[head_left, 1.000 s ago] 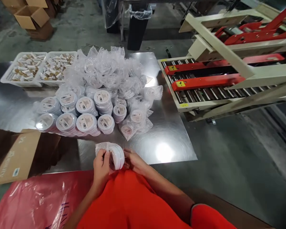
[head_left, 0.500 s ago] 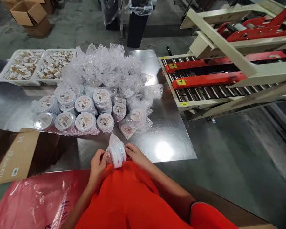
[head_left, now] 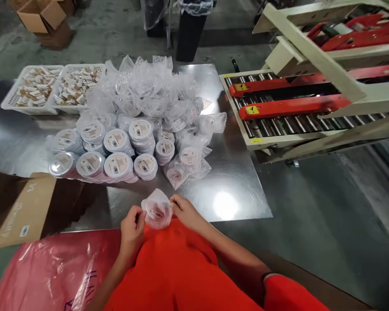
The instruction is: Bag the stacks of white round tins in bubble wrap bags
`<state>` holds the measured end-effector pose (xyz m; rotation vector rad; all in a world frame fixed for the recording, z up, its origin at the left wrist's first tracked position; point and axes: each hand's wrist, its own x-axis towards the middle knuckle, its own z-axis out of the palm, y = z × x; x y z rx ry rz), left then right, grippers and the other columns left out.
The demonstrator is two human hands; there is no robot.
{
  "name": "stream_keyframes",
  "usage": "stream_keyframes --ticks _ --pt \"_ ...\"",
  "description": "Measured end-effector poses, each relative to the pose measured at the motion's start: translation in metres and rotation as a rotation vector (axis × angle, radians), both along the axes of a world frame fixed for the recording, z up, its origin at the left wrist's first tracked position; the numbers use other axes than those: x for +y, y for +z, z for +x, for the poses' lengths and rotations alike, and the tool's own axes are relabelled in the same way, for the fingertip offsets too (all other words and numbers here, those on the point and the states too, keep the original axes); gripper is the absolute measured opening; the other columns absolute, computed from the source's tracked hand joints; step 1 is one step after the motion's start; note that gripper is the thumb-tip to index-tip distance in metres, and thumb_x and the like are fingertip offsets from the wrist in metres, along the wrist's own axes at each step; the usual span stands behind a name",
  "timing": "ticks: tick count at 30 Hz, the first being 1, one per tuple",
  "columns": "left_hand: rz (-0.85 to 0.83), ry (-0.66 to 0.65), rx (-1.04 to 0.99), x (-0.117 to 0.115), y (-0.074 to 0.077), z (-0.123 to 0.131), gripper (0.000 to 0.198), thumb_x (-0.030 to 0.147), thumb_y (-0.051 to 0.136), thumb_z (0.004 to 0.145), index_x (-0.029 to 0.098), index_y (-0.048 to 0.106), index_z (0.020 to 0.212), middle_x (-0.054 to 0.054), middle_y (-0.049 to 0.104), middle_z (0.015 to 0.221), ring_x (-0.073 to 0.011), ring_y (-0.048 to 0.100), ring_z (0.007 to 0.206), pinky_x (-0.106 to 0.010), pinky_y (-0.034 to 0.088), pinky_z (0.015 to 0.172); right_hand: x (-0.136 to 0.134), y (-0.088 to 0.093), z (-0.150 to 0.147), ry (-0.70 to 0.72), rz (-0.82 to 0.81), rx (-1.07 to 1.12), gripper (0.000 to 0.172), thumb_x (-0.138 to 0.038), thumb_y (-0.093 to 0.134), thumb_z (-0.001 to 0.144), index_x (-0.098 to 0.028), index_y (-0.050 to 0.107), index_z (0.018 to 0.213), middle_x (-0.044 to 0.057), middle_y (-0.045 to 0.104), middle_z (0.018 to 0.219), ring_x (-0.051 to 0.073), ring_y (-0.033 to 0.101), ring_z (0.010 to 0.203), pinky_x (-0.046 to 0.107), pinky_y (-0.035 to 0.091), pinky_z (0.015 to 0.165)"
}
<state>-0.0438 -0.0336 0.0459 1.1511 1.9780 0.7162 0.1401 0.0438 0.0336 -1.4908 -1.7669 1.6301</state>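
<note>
Bubble-wrap pouch, clear and puckered, held between both hands just above the near edge of a stainless steel table, in front of an orange-red shirt. Contents visible only as a pale, blurred round shape through the plastic, with no countable items. Left hand with fingers curled against the pouch's lower left side; right hand with fingertips close together on its right edge; both hands clamped on the wrap, thumbs hard to make out. Farther along the table, two white plastic baskets side by side, packed with small wrapped items too small to identify. Nearer, roughly ten stacks of labelled white round discs, the exact number unclear because the rear stacks overlap. Behind and beside them, one large heap of bubble-wrap pouches, too tangled to count. At the left edge, one open cardboard box, cut off by the frame, above one red plastic bag. To the right, one roller conveyor with two red rails, its upper frame cut off.
</note>
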Motion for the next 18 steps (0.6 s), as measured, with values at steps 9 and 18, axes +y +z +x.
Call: stream_keyframes --ticks 9,18 --pt "-0.009 -0.028 -0.012 0.001 0.002 0.0 0.025 0.041 0.047 0.082 0.021 0.048 0.067 0.005 0.047 0.054 -0.0115 0.044 0.05 -0.022 0.034 0.051 0.009 -0.001 -0.002 -0.034 -0.068 0.153 0.013 -0.027 0.043 0.083 -0.021 0.043 0.071 -0.004 0.042 0.063 0.012 0.04 0.061 0.025 0.033 0.058" --pt "0.08 0.032 -0.208 0.012 0.0 0.007 0.035 0.05 0.048 0.085 0.017 0.059 0.084 -0.008 0.064 0.092 -0.0189 0.061 0.079 -0.029 0.05 0.067 0.014 -0.016 -0.002 -0.143 0.012 0.293 0.011 -0.027 0.048 0.082 -0.019 0.048 0.073 0.004 0.051 0.095 0.018 0.048 0.095 0.034 0.039 0.087"
